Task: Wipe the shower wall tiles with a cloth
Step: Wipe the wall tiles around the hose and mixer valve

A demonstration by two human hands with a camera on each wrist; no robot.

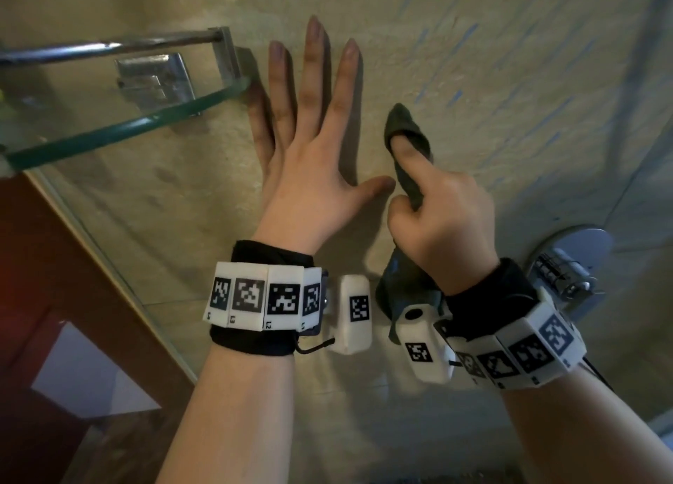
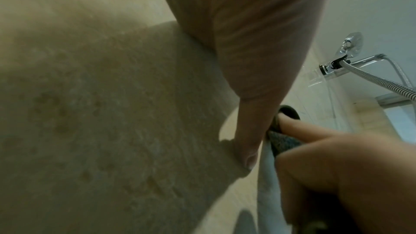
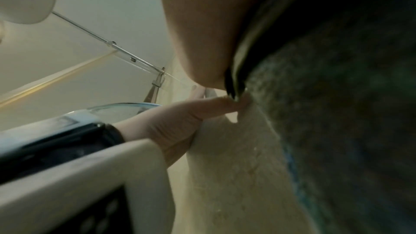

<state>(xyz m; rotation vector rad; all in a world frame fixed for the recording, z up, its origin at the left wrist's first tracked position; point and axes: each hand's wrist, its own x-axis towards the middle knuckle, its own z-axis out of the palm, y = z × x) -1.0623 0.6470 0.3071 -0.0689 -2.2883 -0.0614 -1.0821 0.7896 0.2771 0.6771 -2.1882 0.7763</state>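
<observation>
Wall (image 1: 473, 83): beige tile, mottled, with faint blue streaks toward the right.
Left hand (image 1: 309, 148): flat against the wall, fingers straight and spread, thumb out to the right, holding nothing.
Right hand (image 1: 440, 221): just right of the left thumb, gripping the cloth; the forefinger points up with cloth draped over its tip, the other fingers curled round the bunched rest.
Cloth (image 1: 404, 134): dark grey-green, its tip pressed on the wall beside the left hand; the loose end hangs below the right palm, near the wrist. The left wrist view shows the same cloth (image 2: 283, 141) pinched next to the left thumb.
Shelf (image 1: 120, 134): glass corner shelf with a metal rail, on the wall left of the left hand, its end close to the little finger.
Fitting (image 1: 571, 265): chrome wall fitting, low on the right, beside the right wrist.
Hose (image 2: 378, 81): ribbed metal shower hose, seen from the left wrist, well apart from the hands.
</observation>
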